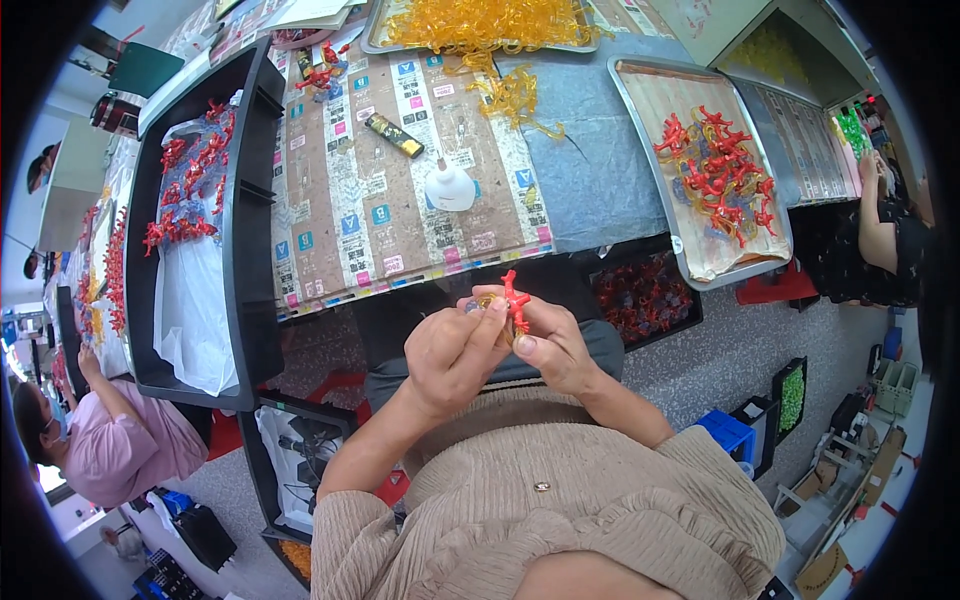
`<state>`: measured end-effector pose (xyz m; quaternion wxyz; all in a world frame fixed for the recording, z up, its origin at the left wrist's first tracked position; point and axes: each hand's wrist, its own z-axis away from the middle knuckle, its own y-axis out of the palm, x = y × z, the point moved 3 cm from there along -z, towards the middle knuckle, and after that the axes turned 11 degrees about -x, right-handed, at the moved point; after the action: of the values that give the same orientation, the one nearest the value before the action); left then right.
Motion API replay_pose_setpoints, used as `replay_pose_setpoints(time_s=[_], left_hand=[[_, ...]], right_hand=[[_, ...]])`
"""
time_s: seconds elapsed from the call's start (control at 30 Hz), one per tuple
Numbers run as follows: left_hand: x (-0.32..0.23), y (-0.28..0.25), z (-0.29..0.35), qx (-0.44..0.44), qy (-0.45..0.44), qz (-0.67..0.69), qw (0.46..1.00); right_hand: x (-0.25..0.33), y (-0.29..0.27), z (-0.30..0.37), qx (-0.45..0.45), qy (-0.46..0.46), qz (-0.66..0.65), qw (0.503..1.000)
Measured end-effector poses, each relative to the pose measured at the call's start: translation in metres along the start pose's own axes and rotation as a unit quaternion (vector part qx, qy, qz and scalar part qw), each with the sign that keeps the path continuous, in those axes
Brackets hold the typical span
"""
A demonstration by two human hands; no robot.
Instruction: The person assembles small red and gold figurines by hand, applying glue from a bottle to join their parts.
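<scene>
My left hand (450,352) and my right hand (556,352) meet in front of my body, just off the table's near edge. Between them they grip a small red branching plastic piece (515,300), its prongs pointing up. A bit of yellow translucent plastic (486,300) shows at the left fingertips, beside the red piece. The fingers of both hands are closed round these parts, and the fingers hide how they join. On the table beyond stands a white squeeze bottle (450,187) with a thin nozzle. A dark, gold-patterned flat stick (394,135) lies behind it.
A black tray (262,230) at left holds red and purplish pieces on white plastic. At right, a metal tray (690,262) carries red and yellow pieces. Yellow translucent parts (490,22) heap in a far tray. Below the table sits a bin of red pieces (645,298). Two co-workers sit either side.
</scene>
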<state>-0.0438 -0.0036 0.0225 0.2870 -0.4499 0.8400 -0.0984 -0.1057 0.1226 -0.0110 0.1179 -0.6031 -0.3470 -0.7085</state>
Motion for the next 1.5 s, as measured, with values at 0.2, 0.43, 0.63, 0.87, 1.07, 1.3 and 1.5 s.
replay_pose_setpoints(time_s=[0.2, 0.43, 0.63, 0.87, 1.07, 1.3, 1.5], left_hand=[[-0.005, -0.003, -0.004, -0.038, -0.153, 0.027, 0.987], [0.002, 0.004, 0.009, -0.054, -0.478, 0.285, 0.829], [0.002, 0.007, 0.011, -0.013, -0.659, 0.441, 0.609], [0.0, 0.009, 0.011, -0.022, -0.716, 0.472, 0.514], [0.003, 0.012, 0.013, 0.006, -0.72, 0.483, 0.498], [0.001, 0.015, 0.014, -0.004, -0.727, 0.497, 0.473], [-0.001, 0.019, 0.016, -0.025, -0.736, 0.513, 0.442]], right_hand=[[0.007, 0.002, 0.004, -0.025, 0.034, 0.025, 0.999], [0.014, -0.01, 0.001, -0.097, -0.059, 0.176, 0.978], [0.013, -0.02, 0.001, -0.135, -0.048, 0.142, 0.979], [0.016, -0.025, 0.001, -0.11, 0.008, 0.086, 0.99], [0.02, -0.025, 0.002, -0.098, 0.081, 0.032, 0.991], [0.018, -0.026, 0.003, -0.1, 0.089, 0.031, 0.99], [0.014, -0.024, 0.002, -0.096, 0.065, 0.044, 0.992]])
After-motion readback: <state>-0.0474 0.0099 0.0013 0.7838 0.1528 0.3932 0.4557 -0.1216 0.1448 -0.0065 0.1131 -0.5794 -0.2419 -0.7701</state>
